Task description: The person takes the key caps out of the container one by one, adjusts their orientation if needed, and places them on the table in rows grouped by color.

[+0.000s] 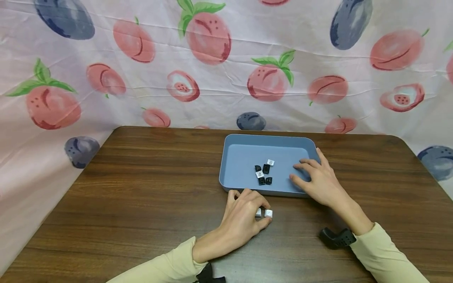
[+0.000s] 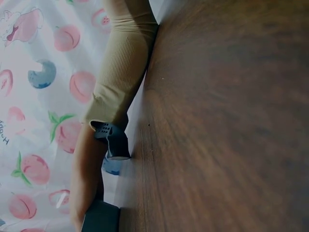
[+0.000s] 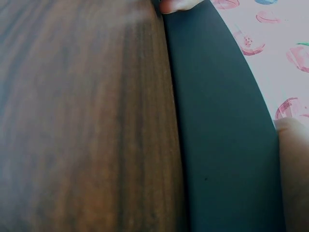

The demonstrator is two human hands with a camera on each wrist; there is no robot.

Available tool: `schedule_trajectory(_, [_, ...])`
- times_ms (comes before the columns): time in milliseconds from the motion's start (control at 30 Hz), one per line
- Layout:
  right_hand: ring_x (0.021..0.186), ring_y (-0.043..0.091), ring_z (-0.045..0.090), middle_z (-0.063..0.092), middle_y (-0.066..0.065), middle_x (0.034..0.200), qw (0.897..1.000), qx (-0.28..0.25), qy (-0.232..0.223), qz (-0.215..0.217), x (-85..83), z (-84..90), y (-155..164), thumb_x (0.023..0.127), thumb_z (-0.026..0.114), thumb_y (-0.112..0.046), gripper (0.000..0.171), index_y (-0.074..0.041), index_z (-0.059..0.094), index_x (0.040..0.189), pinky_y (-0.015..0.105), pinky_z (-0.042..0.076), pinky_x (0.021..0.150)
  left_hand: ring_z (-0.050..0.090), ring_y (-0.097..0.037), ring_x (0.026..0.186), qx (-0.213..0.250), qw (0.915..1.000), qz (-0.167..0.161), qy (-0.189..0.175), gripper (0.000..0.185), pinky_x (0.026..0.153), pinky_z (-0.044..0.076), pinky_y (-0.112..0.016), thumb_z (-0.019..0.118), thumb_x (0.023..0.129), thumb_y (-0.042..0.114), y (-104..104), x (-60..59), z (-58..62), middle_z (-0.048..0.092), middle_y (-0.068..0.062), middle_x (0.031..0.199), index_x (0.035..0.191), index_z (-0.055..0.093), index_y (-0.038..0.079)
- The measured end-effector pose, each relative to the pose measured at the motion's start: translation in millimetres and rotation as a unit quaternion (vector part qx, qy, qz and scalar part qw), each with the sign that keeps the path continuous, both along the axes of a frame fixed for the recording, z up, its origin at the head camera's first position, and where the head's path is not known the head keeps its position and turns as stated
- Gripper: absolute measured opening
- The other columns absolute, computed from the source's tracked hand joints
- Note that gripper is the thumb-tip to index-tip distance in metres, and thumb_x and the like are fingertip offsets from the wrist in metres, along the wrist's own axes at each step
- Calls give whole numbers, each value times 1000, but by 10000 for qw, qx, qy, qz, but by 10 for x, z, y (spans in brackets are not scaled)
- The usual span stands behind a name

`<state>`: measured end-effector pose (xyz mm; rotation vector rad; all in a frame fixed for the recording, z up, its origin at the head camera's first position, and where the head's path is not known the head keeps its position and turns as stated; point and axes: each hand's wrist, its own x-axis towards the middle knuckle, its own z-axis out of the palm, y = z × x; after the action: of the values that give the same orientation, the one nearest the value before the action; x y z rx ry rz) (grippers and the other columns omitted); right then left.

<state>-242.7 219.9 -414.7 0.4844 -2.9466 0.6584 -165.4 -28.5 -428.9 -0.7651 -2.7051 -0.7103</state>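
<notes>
In the head view my left hand (image 1: 244, 214) rests low on the table before the blue tray (image 1: 233, 157). Its thumb and index finger close around a white keycap (image 1: 268, 213), with a second white keycap (image 1: 258, 212) partly hidden beside it. At the tray's right side my right hand (image 1: 320, 182) spreads its fingers over the rim, holding no keycap. Inside lie several black keycaps (image 1: 266, 169) and two white ones (image 1: 270, 162). A left fingertip (image 3: 181, 5) shows against the tray's front wall (image 3: 222, 121) in the right wrist view.
The brown wooden table (image 1: 159, 177) extends around the tray. Behind it hangs a fruit-print cloth (image 1: 219, 90). A black wrist device (image 1: 336, 237) is on the right wrist; another (image 1: 210, 273) shows by the left sleeve.
</notes>
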Motion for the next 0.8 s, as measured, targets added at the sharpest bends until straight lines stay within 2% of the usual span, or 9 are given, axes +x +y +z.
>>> schedule_trajectory(233, [153,53,9,58,26,140,10000,-15,-11,10,-4,9,14,97,65,-40,49,-2,69,128,77,19,112,61,-9,96,-120,9998,48,156,24,87,37,-34,88,78,31,4,2,12,71,11,99,96,76,21])
schedule_trajectory(433, [153,53,10,58,25,141,10000,-9,5,10,-21,-14,11,97,65,-41,49,-3,70,129,77,18,112,61,-8,93,-245,9984,66,498,18,85,38,-32,87,79,34,3,-10,-3,71,14,98,89,77,23])
schedule_trajectory(633, [152,54,11,59,26,140,10000,-22,35,8,-8,-16,9,97,66,-40,49,-3,70,128,75,19,113,61,-8,90,-278,9981,62,552,18,84,38,-32,88,79,36,5,-9,-10,71,15,98,87,77,24])
schedule_trajectory(700, [152,53,11,59,26,140,10000,-32,36,2,-4,-12,7,97,66,-40,49,-2,70,128,75,18,114,61,-8,90,-251,9976,39,640,20,83,39,-31,88,79,37,-1,-5,4,70,14,98,88,77,24])
schedule_trajectory(800, [152,53,11,59,26,140,10000,-42,41,6,-2,-11,0,97,66,-39,48,-2,70,127,74,18,115,62,-8,87,-44,9958,-78,914,21,79,41,-29,89,78,36,-44,-23,86,69,12,99,90,76,23])
